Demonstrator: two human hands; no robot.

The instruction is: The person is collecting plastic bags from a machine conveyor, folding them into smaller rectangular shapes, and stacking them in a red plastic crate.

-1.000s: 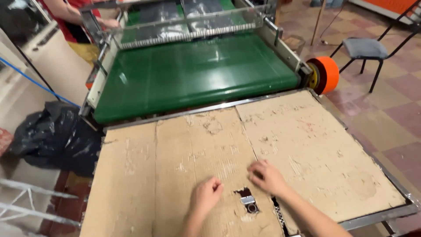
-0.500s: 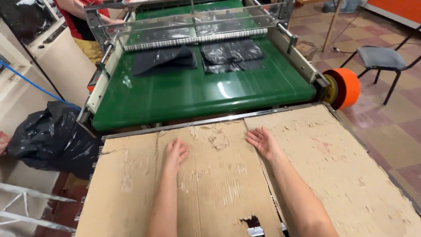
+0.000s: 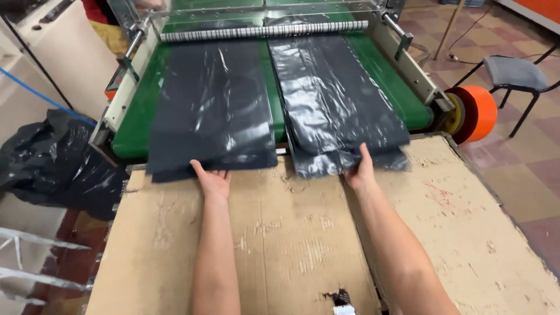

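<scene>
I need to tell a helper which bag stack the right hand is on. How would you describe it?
Start at the green conveyor belt. Two stacks of black plastic bags lie on it; take the right stack, nearest the orange roll. Unlike the flat left stack, its near edge is crumpled under the right hand.

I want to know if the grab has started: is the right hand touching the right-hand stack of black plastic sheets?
Touching. In the head view the right hand has its fingers laid over the near edge of the right-hand stack of black plastic sheets.
</scene>
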